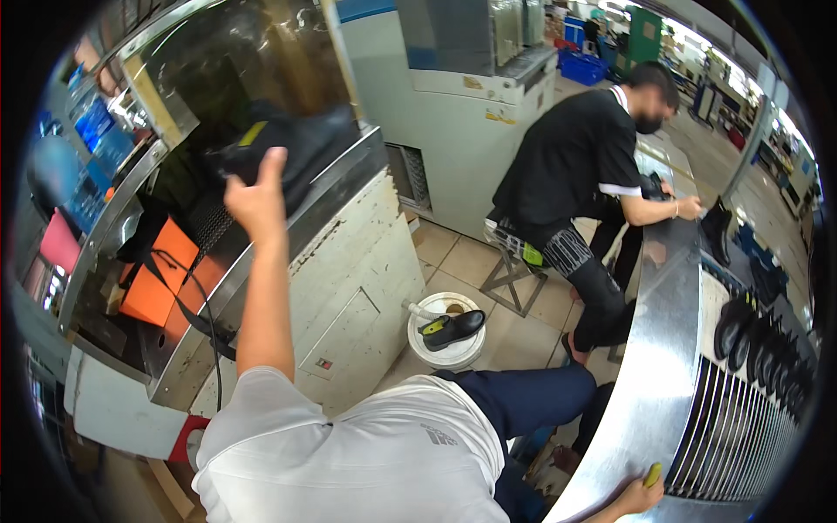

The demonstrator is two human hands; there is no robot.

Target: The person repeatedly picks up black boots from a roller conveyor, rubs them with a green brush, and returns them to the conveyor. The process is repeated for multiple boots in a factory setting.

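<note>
My left hand [257,199] reaches into the metal-edged opening of the machine on the left, thumb and a finger spread apart. Just beyond it is a blurred dark boot [305,152] with a yellow-green patch; whether the fingers touch it is unclear. At the lower right, my right hand [639,497] rests by the near end of the metal bench [623,427], closed around a small yellow-green piece whose kind I cannot make out. A black ankle boot [453,329] with a yellow-green side patch lies on a white bucket [447,356] between machine and bench.
Across the bench, a seated person [567,157] in black handles a dark shoe. Several black shoes [758,349] line a rack beside a wire grille [728,427]. An orange box-like piece [161,275] and black cable lie in the machine. A folding stool [514,279] stands behind the bucket.
</note>
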